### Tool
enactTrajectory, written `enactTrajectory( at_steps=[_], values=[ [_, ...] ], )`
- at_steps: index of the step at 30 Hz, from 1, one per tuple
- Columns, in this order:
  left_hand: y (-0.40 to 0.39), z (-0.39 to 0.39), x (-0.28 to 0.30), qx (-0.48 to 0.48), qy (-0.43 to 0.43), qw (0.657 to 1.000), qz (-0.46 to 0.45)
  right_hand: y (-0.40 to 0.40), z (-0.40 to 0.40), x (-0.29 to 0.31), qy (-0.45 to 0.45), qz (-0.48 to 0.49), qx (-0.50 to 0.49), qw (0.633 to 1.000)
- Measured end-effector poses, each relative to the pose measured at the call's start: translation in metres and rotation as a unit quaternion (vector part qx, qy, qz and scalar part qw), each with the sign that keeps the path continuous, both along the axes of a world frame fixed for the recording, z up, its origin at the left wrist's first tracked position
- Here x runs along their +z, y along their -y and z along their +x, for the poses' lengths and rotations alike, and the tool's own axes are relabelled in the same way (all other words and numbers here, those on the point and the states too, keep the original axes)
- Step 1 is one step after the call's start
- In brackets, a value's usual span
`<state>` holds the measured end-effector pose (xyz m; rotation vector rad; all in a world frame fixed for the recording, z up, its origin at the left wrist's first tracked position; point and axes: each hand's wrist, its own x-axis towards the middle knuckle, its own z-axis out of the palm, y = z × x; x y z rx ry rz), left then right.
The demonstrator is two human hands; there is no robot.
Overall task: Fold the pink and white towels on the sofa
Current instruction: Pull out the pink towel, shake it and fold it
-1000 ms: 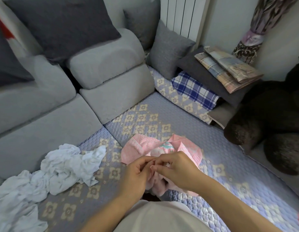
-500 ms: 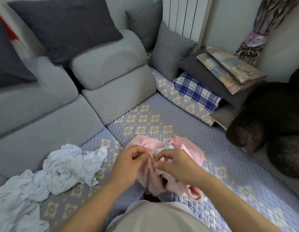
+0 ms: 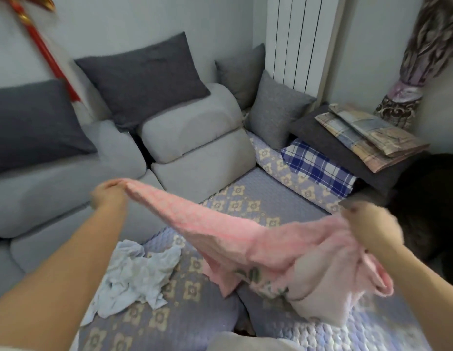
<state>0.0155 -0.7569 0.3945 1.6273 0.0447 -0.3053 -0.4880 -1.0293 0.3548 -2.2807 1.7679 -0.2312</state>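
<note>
The person holds the pink towel (image 3: 220, 224) up in the air above the sofa (image 3: 195, 158), stretched between both hands. The left hand (image 3: 107, 195) pinches one corner of it, raised out to the left in front of the grey seat cushions; the right hand (image 3: 369, 224) grips the other end lower and to the right, with its fingers curled round bunched cloth. The towel runs taut from the left hand and sags toward the right, where loose folds hang down — a patch with a dark leafy print shows on the underside. Both hands are blurred, so the exact lie of the fingers cannot be told.

The white towel (image 3: 136, 272) lies crumpled on the quilted purple cover (image 3: 245, 206) of the seat, below the left forearm and apart from the pink one. Dark grey cushions (image 3: 144, 74) lean along the sofa back. At the far right end a blue checked cloth (image 3: 319, 168) lies under a dark pillow — folded plaid cloths (image 3: 367, 133) rest on top of it
</note>
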Motion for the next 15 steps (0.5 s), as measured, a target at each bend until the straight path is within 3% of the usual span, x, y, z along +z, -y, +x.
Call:
enactTrajectory(
  at_steps=[2,3,4,5,6,7,9,12,15],
  values=[
    [-0.031,0.055,-0.056,0.072,-0.097,0.991,0.061,0.01,-0.055,-0.02,0.036,-0.042,-0.15,0.987],
    [-0.051,0.072,-0.088,0.096,-0.092,0.974,0.184,0.005,-0.079,-0.035,0.027,-0.037,-0.176,0.983],
    [-0.071,0.084,-0.113,0.057,-0.036,0.953,0.297,-0.004,-0.097,-0.055,0.006,-0.036,-0.177,0.983],
    [-0.086,0.079,-0.127,0.03,-0.013,0.946,0.322,-0.018,-0.112,-0.072,-0.008,-0.042,-0.158,0.987],
    [-0.092,0.061,-0.132,0.041,-0.077,0.958,0.273,-0.034,-0.124,-0.089,-0.029,-0.046,-0.101,0.993],
    [-0.099,0.029,-0.132,0.046,-0.183,0.97,0.152,-0.05,-0.131,-0.105,-0.084,-0.02,-0.039,0.996],
    [-0.118,-0.025,-0.154,0.046,-0.275,0.956,0.092,-0.078,-0.136,-0.132,-0.216,0.078,0.064,0.971],
    [-0.131,-0.073,-0.195,0.013,-0.279,0.948,0.154,-0.111,-0.146,-0.175,-0.246,0.206,0.095,0.942],
    [-0.146,-0.095,-0.236,-0.039,-0.228,0.915,0.331,-0.137,-0.157,-0.213,-0.284,0.266,0.192,0.901]
  ],
)
